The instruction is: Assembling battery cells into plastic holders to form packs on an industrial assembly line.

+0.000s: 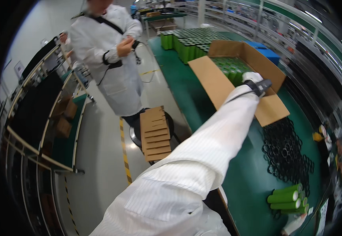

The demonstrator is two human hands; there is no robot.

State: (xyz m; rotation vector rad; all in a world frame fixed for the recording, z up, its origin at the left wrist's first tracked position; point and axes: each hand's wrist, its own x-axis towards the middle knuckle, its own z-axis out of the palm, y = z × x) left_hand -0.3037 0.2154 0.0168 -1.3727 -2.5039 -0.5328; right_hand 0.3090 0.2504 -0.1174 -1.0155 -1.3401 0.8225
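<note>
My left arm in a white striped sleeve stretches across to an open cardboard box [203, 74]. My left hand [251, 77], in a white glove with a dark strapped device at the wrist, is over the box's near side. Its fingers are hidden toward the green cylindrical cells [234, 67] standing inside. At the lower right my right hand [295, 225], also white-gloved, touches or lies right beside a small stack of green cylinders [287, 200] on their sides. Its grip on them cannot be made out.
A pile of black rings [285, 147] lies on the green table [202, 110]. Many green cells [188, 43] stand at its far end, beside a blue box [263, 53]. Cardboard dividers [155, 133] rest on a stool. A person in a white coat [117, 74] stands left; a shelf cart [41, 122] is beyond.
</note>
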